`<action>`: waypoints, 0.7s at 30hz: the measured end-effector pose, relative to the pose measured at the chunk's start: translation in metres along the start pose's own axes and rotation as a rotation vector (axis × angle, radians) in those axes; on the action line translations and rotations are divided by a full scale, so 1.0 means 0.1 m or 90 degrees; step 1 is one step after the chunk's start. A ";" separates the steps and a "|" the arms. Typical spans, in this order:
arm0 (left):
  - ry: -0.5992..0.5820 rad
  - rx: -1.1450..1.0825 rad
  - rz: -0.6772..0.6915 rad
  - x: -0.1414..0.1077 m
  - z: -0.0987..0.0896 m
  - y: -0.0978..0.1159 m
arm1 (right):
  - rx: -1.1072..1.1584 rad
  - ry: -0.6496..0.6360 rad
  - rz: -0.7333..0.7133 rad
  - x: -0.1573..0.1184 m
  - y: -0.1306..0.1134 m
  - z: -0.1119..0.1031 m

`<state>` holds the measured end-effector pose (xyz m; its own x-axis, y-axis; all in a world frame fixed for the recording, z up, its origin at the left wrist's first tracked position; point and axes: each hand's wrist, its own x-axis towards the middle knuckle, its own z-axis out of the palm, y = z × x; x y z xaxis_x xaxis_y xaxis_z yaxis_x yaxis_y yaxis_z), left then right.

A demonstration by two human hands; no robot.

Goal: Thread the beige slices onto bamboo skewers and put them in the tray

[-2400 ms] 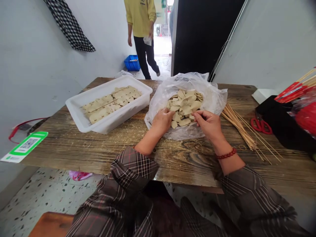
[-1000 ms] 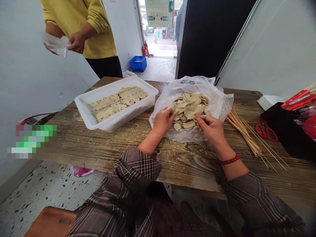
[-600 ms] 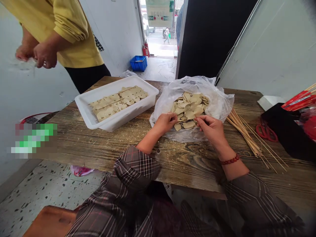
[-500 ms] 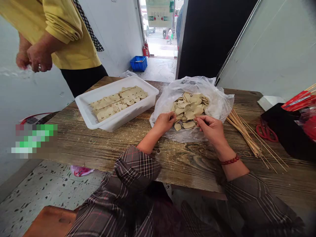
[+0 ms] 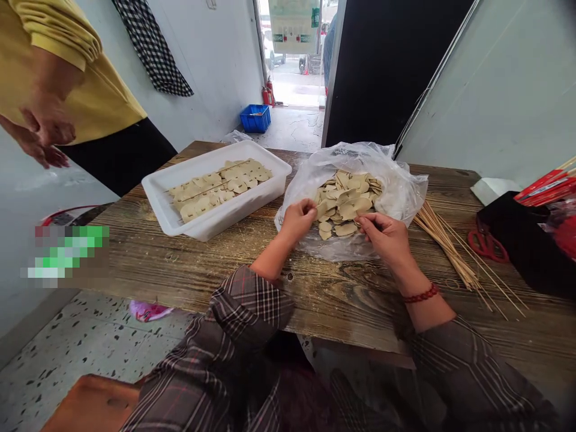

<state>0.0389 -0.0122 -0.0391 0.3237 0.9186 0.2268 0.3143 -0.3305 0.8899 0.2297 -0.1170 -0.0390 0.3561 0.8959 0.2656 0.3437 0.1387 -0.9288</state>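
Observation:
Flat beige slices (image 5: 351, 198) lie heaped in an open clear plastic bag (image 5: 405, 186) on the wooden table. My left hand (image 5: 299, 218) is at the heap's left edge, its fingers pinched together on something too small to make out. At the heap's front right, my right hand (image 5: 386, 235) pinches thumb against fingers; what it holds is mostly hidden. To the left stands a white tray (image 5: 216, 225) with rows of skewered slices (image 5: 220, 187) in it. Several thin wooden sticks (image 5: 450, 246) lie right of the bag.
Red-handled scissors (image 5: 488, 245) lie by a black container (image 5: 517, 240) with red packets at the right. A person in a yellow top (image 5: 90, 90) stands beyond the table's left end. A blue crate (image 5: 255, 120) sits on the floor near the doorway.
The person in yellow has moved left and their hands have come lower and apart. My hands remain at the heap, with the left fingers slightly shifted away from the slices.

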 end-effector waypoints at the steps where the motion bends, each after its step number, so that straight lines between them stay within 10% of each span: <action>1: 0.014 -0.076 -0.024 0.01 -0.01 0.00 | 0.000 0.000 0.001 0.00 0.00 0.00; 11: 0.076 -0.510 -0.179 0.00 -0.10 0.15 | 0.014 0.002 0.016 -0.01 -0.02 0.01; 21: 0.044 -0.659 -0.261 -0.01 -0.17 0.17 | 0.042 -0.051 0.038 -0.08 -0.11 0.06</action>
<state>0.0288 -0.0149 -0.0176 0.3051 0.9377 -0.1662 -0.5196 0.3102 0.7961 0.2179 -0.1236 -0.0328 0.3031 0.9339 0.1898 0.2648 0.1088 -0.9582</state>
